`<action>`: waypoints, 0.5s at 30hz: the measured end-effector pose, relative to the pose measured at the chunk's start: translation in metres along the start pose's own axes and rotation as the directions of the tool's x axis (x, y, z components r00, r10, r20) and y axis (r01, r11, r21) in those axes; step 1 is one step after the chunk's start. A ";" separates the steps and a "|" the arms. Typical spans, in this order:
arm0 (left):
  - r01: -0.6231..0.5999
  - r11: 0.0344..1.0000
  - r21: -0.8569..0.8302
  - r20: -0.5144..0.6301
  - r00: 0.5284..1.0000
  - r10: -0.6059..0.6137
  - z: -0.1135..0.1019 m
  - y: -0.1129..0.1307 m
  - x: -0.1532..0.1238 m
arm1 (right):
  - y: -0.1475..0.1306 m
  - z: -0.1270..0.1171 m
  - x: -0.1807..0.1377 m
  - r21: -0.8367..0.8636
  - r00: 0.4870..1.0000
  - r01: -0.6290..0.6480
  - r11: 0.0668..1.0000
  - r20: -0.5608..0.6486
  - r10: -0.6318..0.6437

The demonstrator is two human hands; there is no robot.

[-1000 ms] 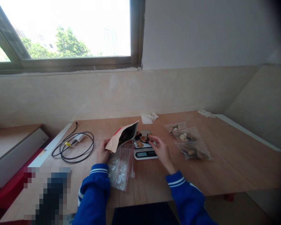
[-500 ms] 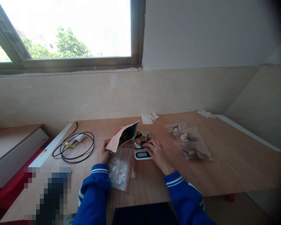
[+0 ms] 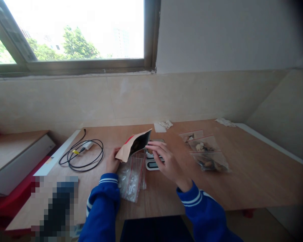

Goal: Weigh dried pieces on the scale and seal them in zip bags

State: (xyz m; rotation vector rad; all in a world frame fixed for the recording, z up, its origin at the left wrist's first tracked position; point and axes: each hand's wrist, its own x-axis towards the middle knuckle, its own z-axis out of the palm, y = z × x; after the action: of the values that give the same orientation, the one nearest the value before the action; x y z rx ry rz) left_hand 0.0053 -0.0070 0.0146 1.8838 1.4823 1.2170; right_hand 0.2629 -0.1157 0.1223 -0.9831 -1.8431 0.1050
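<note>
My left hand (image 3: 112,162) is closed on the lower left side of a kraft paper pouch (image 3: 127,149), tilted with its open, dark-lined mouth to the right. Brown dried pieces show dimly inside. My right hand (image 3: 165,159) is at the pouch's mouth, fingertips pinched on what looks like a brown dried piece (image 3: 149,152), partly hidden. Below and behind those fingers lies a small white digital scale (image 3: 151,164); my hand covers most of its plate. Clear zip bags (image 3: 132,181) with red seal lines lie under the pouch, beside my left wrist.
To the right lie several zip bags (image 3: 209,153) of dried brown and pale pieces. Crumpled tissue (image 3: 166,124) is at the table's back edge, another tissue (image 3: 225,122) at the back right. A coiled black cable (image 3: 101,158) with a white adapter (image 3: 88,145) lies left.
My right hand has risen from the scale plate, moving left to the pouch's mouth, and its fingers have drawn together. The left hand keeps its hold. The view has shifted slightly.
</note>
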 end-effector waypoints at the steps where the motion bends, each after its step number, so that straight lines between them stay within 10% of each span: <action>1: 0.001 1.000 -0.001 -0.001 1.000 -0.001 0.000 0.001 0.000 | -0.002 -0.003 0.006 0.019 0.998 0.023 1.000 0.052 -0.024; 15: -0.015 1.000 -0.015 0.015 1.000 0.015 0.000 0.003 -0.001 | -0.001 0.025 0.069 -0.346 0.815 0.206 0.915 0.578 0.035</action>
State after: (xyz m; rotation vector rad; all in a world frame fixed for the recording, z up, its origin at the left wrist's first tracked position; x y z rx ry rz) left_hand 0.0070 -0.0086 0.0164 1.8931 1.4498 1.2146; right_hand 0.2312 -0.0619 0.1609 -1.2328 -2.5407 -0.0379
